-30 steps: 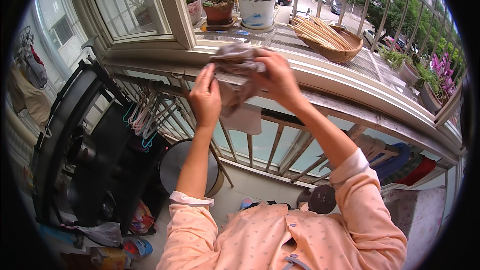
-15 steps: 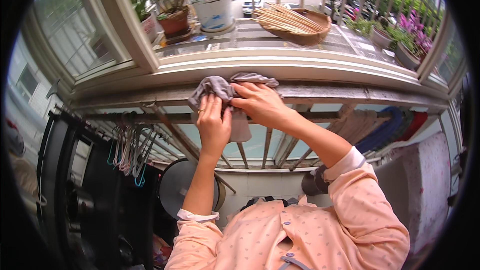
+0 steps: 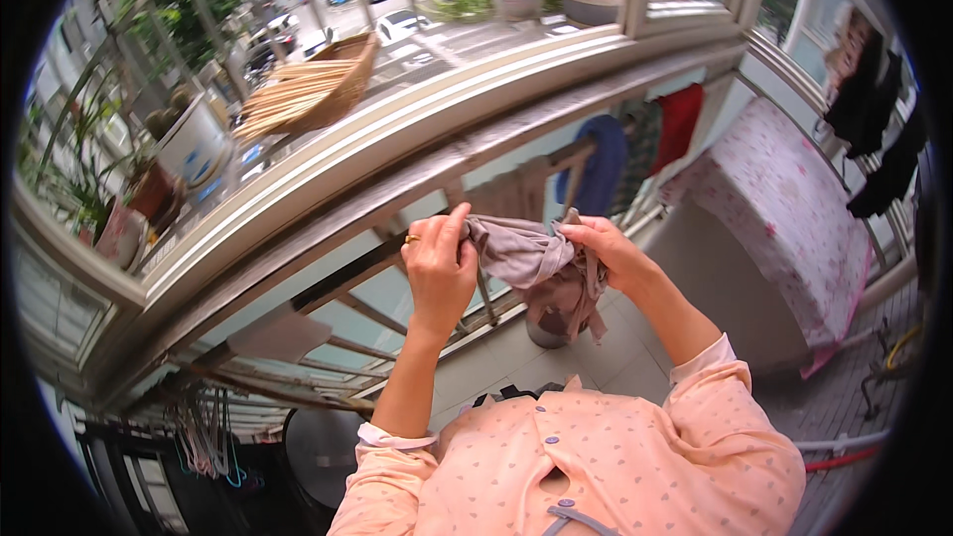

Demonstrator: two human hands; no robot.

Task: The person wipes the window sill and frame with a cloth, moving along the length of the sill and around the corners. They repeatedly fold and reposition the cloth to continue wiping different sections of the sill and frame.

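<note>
My left hand [image 3: 437, 263] and my right hand [image 3: 606, 250] are both raised in front of me, each gripping one end of a crumpled grey cloth [image 3: 531, 263] that sags between them. A ring shows on my left hand. The cloth hangs just in front of a wooden drying rail [image 3: 397, 203] that runs under the window sill. My forearms in pink dotted sleeves [image 3: 715, 367] rise from the lower edge.
A woven basket [image 3: 318, 84] and potted plants [image 3: 164, 154] stand on the sill outside. Blue and red garments [image 3: 645, 134] hang on the rail at right. A flowered covered box [image 3: 784, 208] stands at right, hangers [image 3: 204, 432] dangle at lower left.
The view has swung to the right, so the basket and pots now sit at upper left. Both hands keep hold of the grey cloth, now lower and more spread between them.
</note>
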